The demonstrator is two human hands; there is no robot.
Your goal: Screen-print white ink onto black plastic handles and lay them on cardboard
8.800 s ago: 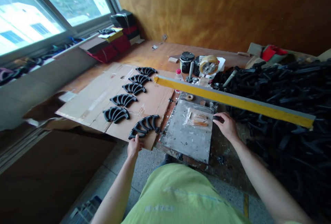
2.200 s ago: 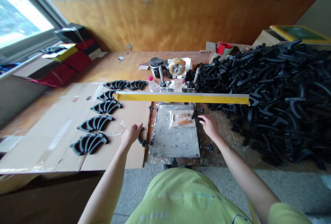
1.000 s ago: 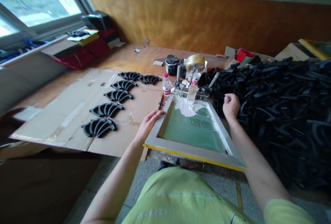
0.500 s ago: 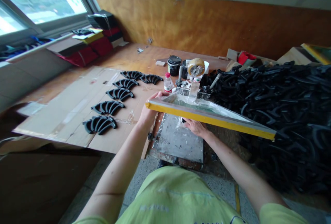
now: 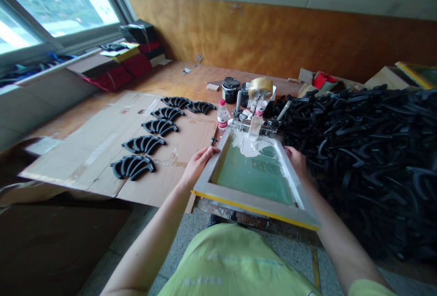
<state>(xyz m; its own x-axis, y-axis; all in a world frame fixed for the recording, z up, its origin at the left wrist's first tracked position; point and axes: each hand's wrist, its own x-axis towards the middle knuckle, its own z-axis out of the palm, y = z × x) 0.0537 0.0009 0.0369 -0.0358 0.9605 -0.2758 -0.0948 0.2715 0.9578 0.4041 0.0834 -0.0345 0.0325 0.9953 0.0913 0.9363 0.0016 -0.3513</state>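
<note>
A screen printing frame point(image 5: 218, 186) with green mesh and yellow tape along its near edge lies low over the work stand in front of me. My left hand point(image 5: 198, 163) grips its left side, fingers at the rim. On the opposite side my right hand point(image 5: 297, 160) holds the right rim; part of that hand is hidden behind the frame. White ink point(image 5: 251, 145) is spread on the far end of the mesh. A flat scraper point(image 5: 255, 128) stands in that ink, leaning toward the clamp point(image 5: 239, 125) at the back.
Black curved parts point(image 5: 133, 167) lie in a column on flattened cardboard point(image 5: 85, 150) to the left. A large heap of black parts point(image 5: 372, 150) fills the right. Behind the frame stand a red-capped bottle point(image 5: 222, 116), a black tub point(image 5: 231, 90) and a tape roll point(image 5: 260, 88).
The frame has swung down from a raised tilt and now covers the grey plate. My right hand has moved from beneath it to its right rim.
</note>
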